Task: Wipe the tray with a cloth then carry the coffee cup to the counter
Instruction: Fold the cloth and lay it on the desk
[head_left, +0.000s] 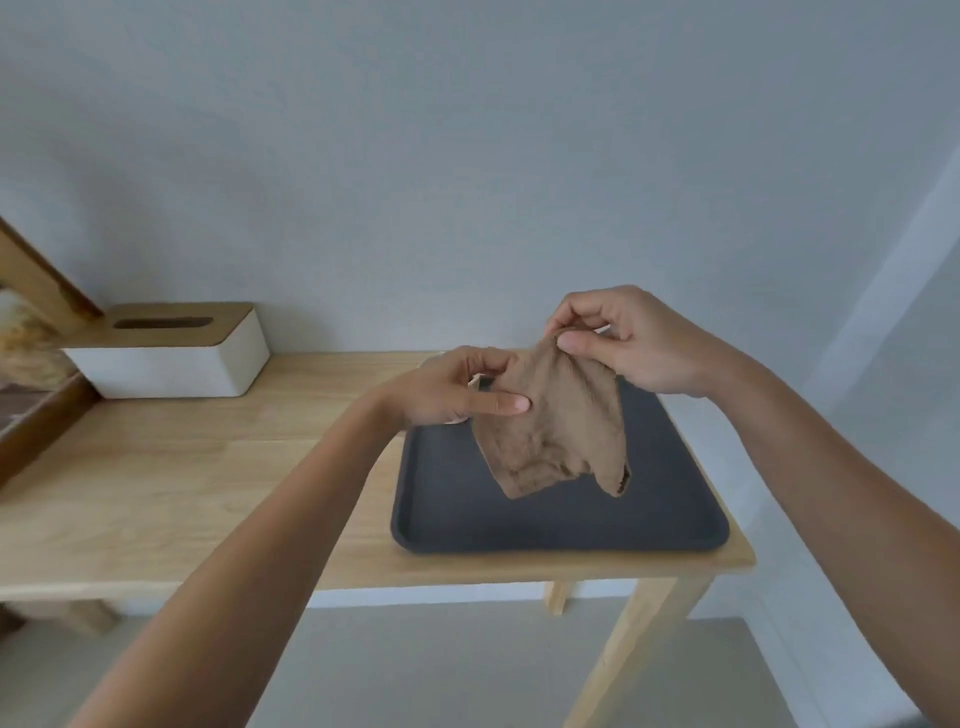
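A brown cloth (556, 431) hangs in the air above a dark grey tray (561, 525) that lies on the right end of a wooden table. My left hand (457, 387) pinches the cloth's left edge. My right hand (623, 338) pinches its top corner, slightly higher. The cloth droops down between them and does not touch the tray. Behind my left hand a small pale part of what may be the coffee cup (474, 378) shows; most of it is hidden.
The light wooden table (182, 467) stands against a pale wall. A white tissue box with a wooden lid (171, 353) sits at the back left. A wooden frame and something furry (26, 332) are at the far left. The table's right edge is close to the tray.
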